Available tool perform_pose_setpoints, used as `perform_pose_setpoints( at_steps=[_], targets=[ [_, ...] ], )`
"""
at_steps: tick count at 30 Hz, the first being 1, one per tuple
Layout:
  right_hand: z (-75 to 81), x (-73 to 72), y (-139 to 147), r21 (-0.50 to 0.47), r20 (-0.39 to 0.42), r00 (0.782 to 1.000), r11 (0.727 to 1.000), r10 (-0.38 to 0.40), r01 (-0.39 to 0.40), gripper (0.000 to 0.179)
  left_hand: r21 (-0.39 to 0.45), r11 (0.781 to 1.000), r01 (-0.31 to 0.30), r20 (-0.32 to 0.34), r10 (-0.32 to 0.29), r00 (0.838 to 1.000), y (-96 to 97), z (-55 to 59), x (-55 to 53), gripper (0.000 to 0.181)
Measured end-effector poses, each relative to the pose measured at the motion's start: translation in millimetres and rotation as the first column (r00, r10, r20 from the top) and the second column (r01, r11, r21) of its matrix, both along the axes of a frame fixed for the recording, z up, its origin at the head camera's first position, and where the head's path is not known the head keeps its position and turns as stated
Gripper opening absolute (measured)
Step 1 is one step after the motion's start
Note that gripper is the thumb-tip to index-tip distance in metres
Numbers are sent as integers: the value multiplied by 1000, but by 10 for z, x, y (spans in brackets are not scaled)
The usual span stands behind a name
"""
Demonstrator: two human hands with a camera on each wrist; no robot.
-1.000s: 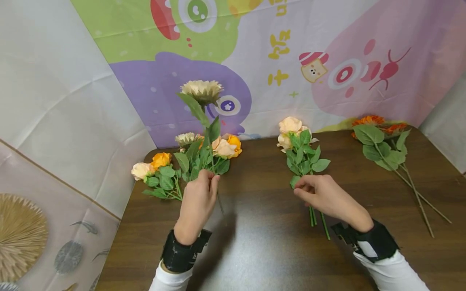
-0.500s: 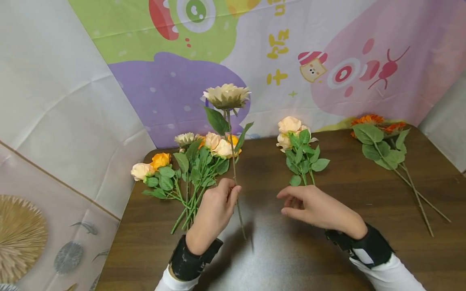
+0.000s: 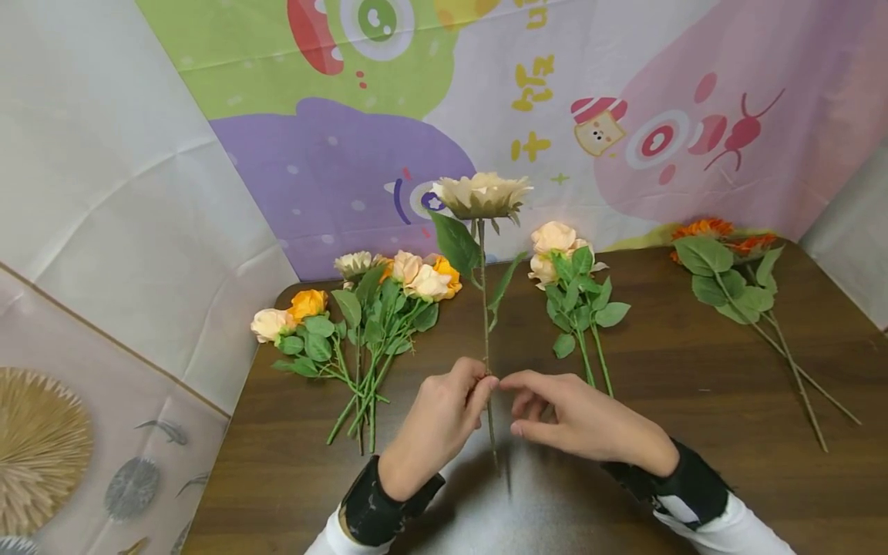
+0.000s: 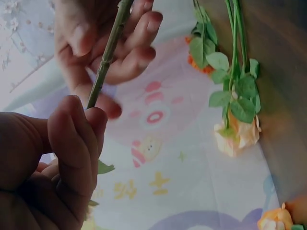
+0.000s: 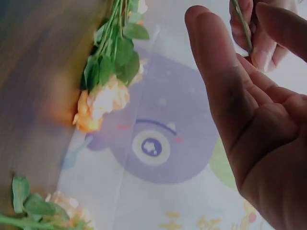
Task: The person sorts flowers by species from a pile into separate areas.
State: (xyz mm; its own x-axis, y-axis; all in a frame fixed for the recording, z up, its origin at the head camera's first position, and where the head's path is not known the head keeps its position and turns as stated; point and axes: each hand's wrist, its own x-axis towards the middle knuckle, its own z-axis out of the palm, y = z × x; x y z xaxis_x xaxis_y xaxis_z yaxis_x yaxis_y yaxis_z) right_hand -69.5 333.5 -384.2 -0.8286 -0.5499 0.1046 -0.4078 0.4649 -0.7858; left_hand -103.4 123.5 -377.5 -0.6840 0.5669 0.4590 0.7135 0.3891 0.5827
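Note:
My left hand [image 3: 444, 416] pinches the stem of a cream artificial flower [image 3: 482, 196] between thumb and fingers. The flower stands upright above the table, its two green leaves below the bloom and the stem's lower end reaching beneath my hand. Right beside it is my right hand [image 3: 583, 412], fingers loosely bent and spread from the thumb, its index fingertip by the left hand's fingertips. In the left wrist view, the bare stem [image 4: 108, 60] passes in front of the right hand's fingers. The right wrist view shows nothing between the right thumb and fingers.
A pile of orange, peach and cream flowers [image 3: 375, 331] lies at left on the brown table [image 3: 666, 339]. Peach roses [image 3: 555, 247] lie behind my right hand. Orange flowers [image 3: 735, 270] with crossed stems rest at far right. A cartoon cloth [image 3: 388, 139] hangs behind the table.
My left hand has carried the cream flower from the left pile rightward to the middle. My right hand has left the peach roses and moved left, close to the held stem.

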Motion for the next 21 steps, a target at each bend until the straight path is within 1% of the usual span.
perform_pose_setpoints(
  at_steps=[4, 8, 13, 17, 21],
  targets=[
    [-27, 21, -54, -47, 4, 999, 998, 32, -32, 43, 20, 1000, 18, 9, -18, 1000, 35, -1, 37, 5],
    [-47, 27, -79, -82, 3, 1000, 996, 24, -23, 38, 38, 999, 29, 6, -30, 1000, 64, -14, 53, 6],
    [-22, 40, -132, -128, -10, 999, 991, -32, 31, 25, 55, 997, 48, -10, -47, 999, 98, -42, 70, 8],
    [31, 61, -193, -174, -6, 996, 981, -92, 90, 15, 46, 998, 46, -54, -44, 998, 117, -63, 76, 10],
    [24, 56, -205, -192, -13, 992, 974, -128, 124, 13, 13, 1000, 24, -105, -23, 994, 124, -79, 74, 13]
  ],
)
